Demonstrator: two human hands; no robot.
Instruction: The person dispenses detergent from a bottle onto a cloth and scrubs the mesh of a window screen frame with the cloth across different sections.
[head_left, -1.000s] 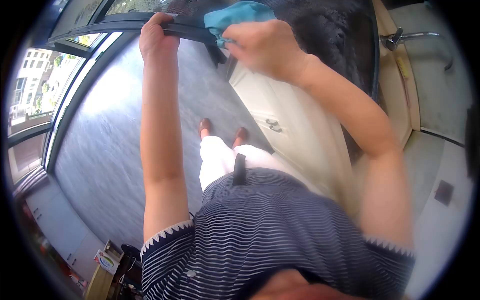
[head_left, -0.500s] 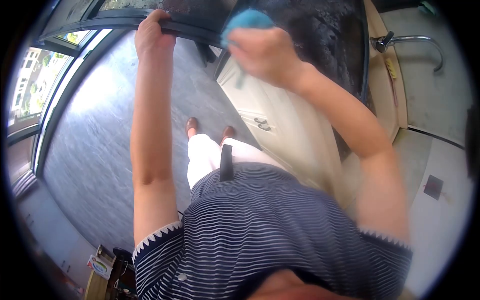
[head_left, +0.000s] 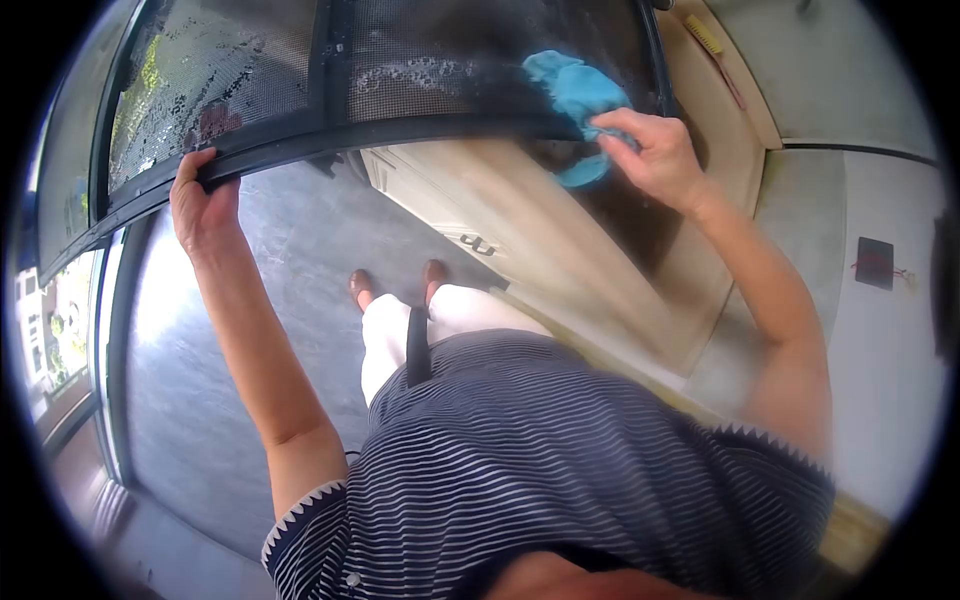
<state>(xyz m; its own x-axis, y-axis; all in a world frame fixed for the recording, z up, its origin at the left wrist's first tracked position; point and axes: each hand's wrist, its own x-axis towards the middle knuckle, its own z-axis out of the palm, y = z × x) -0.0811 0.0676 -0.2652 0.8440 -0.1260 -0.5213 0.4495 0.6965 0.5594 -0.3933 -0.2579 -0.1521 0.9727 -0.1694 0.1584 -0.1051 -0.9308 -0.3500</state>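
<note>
The screen (head_left: pixel 420 85) stretches before the person (head_left: pixel 560 450), cloth (head_left: pixel 578 88) at its right end, brush (head_left: pixel 705 36) on the ledge (head_left: pixel 715 120) farther right.

no readable text, no legible labels or brands, no numbers or signs

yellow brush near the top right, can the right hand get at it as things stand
Probably not straight away: the right hand is holding the blue cloth. With that put down, the way to the yellow brush looks free, though depth is hard to judge.
</note>
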